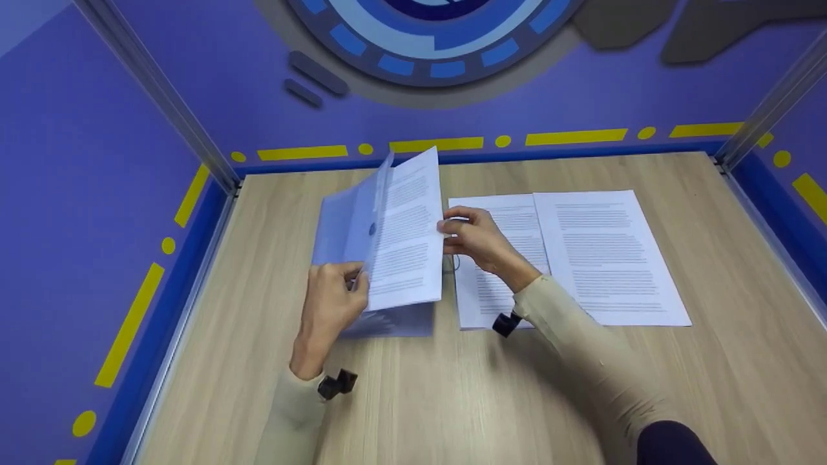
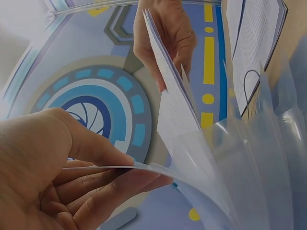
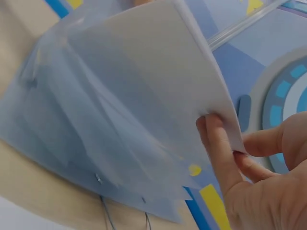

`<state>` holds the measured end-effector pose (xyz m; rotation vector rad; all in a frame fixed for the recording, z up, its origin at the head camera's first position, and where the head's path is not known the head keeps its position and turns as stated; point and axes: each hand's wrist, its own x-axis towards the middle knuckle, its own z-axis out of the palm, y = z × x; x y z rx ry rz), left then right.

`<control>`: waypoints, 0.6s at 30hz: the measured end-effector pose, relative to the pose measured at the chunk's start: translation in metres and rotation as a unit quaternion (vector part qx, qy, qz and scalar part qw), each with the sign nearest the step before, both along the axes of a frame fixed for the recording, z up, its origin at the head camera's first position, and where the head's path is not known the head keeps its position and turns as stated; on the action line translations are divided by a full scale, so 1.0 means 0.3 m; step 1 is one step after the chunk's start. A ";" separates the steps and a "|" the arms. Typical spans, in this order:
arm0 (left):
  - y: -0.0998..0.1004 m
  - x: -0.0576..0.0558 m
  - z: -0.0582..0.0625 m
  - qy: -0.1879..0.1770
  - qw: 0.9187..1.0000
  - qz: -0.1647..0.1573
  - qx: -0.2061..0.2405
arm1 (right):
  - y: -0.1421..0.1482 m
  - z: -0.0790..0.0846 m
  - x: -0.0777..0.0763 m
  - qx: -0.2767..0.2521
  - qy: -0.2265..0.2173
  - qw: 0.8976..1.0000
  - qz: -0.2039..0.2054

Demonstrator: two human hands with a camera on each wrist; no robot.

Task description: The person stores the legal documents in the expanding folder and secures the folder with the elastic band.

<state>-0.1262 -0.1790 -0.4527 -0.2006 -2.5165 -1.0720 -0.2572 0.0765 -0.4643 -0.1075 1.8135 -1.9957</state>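
Note:
A translucent blue plastic file folder (image 1: 339, 223) with several pockets stands spread on the table. My left hand (image 1: 331, 298) pinches the edge of one of its plastic sheets between thumb and fingers, as the left wrist view shows. With my right hand (image 1: 479, 242) I grip the right edge of a stack of printed sheets (image 1: 408, 232), thumb on one face and fingers on the other. The stack is tilted upright, its lower part behind the clear plastic in the left wrist view. A thin elastic cord (image 2: 245, 86) loops from the folder.
Right of the folder, two printed paper stacks lie on the wooden table (image 1: 400, 400): a left one (image 1: 497, 294) partly under my right forearm, and a right one (image 1: 607, 252) overlapping it. Blue panel walls (image 1: 213, 77) with metal posts enclose the table's back and sides.

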 end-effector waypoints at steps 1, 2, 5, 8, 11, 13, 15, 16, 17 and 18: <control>0.001 0.000 0.000 -0.001 1.000 0.001 0.000 | -0.003 0.001 0.000 0.016 0.013 1.000 -0.006; 0.002 0.000 0.001 -0.001 1.000 0.002 0.000 | -0.004 0.002 -0.001 0.033 0.027 0.999 -0.012; 0.004 0.000 0.001 0.002 1.000 0.006 -0.002 | 0.002 0.011 -0.008 0.076 0.061 0.995 -0.032; 0.003 -0.002 0.002 0.009 1.000 0.006 -0.008 | 0.017 0.023 -0.022 0.102 0.075 0.991 -0.043; 0.003 -0.002 0.001 0.016 1.000 0.005 -0.012 | 0.025 0.033 -0.035 0.119 0.077 0.989 -0.040; 0.002 -0.001 0.000 0.019 1.000 0.004 -0.015 | 0.024 0.035 -0.039 0.127 0.077 0.988 -0.032; 0.003 -0.001 -0.001 0.019 1.000 0.002 -0.015 | 0.016 0.031 -0.038 0.131 0.083 0.988 -0.025; 0.003 -0.001 -0.002 0.020 1.000 0.001 -0.015 | 0.011 0.028 -0.036 0.131 0.086 0.987 -0.022; 0.003 -0.001 -0.003 0.020 1.000 0.000 -0.016 | 0.003 0.025 -0.033 0.129 0.088 0.988 -0.020; 0.003 -0.001 -0.004 0.021 1.000 0.000 -0.016 | -0.005 0.022 -0.031 0.125 0.090 0.988 -0.018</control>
